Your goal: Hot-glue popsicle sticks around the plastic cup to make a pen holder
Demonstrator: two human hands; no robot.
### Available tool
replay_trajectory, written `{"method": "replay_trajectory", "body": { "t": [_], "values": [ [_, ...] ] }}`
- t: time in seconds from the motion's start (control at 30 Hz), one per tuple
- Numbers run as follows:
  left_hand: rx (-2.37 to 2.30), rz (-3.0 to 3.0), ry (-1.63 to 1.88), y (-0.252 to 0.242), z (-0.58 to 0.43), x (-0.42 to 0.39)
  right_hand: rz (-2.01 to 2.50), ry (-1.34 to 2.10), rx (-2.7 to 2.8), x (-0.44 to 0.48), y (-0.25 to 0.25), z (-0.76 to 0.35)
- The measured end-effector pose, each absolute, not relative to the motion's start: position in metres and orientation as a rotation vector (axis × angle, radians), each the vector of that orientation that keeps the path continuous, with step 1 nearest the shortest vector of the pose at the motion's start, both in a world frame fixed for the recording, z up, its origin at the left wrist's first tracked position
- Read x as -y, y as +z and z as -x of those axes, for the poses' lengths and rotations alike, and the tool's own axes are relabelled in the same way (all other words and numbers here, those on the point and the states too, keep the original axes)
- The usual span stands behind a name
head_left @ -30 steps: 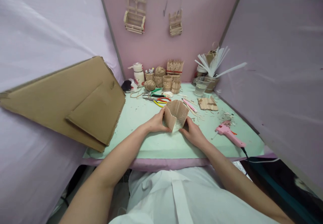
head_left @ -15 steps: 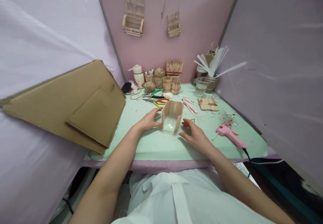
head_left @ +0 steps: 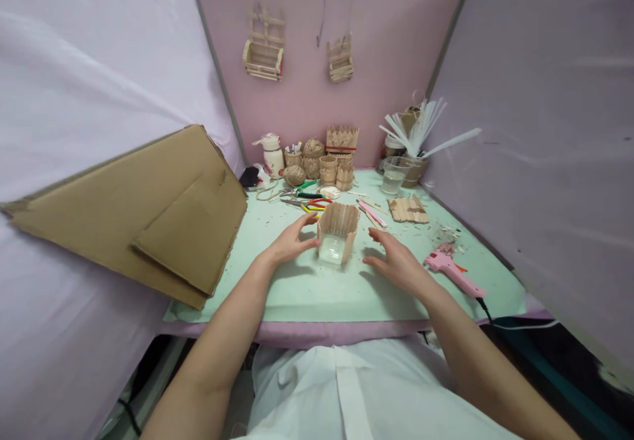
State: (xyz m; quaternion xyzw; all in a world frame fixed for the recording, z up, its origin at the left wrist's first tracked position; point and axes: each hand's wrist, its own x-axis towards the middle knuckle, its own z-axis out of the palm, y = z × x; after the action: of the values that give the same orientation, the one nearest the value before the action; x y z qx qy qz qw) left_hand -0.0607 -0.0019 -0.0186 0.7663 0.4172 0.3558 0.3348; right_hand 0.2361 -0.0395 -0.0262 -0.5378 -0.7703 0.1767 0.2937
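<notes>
Pink cloth (head_left: 302,106) closes off the far side of this work corner, and a pale green cover dresses the counter (head_left: 302,298). Near the counter's middle sits a small stick-walled box (head_left: 341,220): thin wooden strips line its left, far and right sides, while its near, lower part is clear. Whether that clear part is plastic or glass is hard to tell.

On the left, the left hand (head_left: 293,238) is loosely curved, fingers and thumb spread, with nothing in its grasp; its thumb tip is at the box's left wall, though whether it touches is unclear. The right hand (head_left: 393,258) is open and empty, apart from the box on the right, between it and the pink glue gun (head_left: 453,271).

I would expect the box to be light and fairly stiff, with dry, grippy wood and a smoother, more slippery clear part. Strip edges and joints are probably the fragile spots. A gentle two-sided hold, low on the left and right walls, should suit it best; pinching the uneven upper edges could loosen a strip.
</notes>
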Motion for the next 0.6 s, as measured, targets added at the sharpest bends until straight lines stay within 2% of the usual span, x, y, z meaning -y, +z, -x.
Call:
{"method": "replay_trajectory", "body": {
  "t": [0.2, 0.37, 0.5, 0.6],
  "values": [
    [-1.071, -2.077, 1.182, -0.023, 0.06, -0.001, 1.721, 0.319, 2.048, 0.041, 0.013, -0.273],
    [-1.158, -2.114, 1.389, -0.021, 0.058, 0.0, 1.992, 0.16, 1.823, 0.028, 0.042, -0.314],
    [-1.28, -2.119, 1.456, -0.017, 0.056, 0.002, 2.042, 0.02, 1.873, 0.002, 0.054, -0.346],
    [-1.318, -2.145, 1.465, -0.017, 0.057, 0.001, 2.083, 0.052, 1.943, -0.024, 0.054, -0.36]
  ]
}}
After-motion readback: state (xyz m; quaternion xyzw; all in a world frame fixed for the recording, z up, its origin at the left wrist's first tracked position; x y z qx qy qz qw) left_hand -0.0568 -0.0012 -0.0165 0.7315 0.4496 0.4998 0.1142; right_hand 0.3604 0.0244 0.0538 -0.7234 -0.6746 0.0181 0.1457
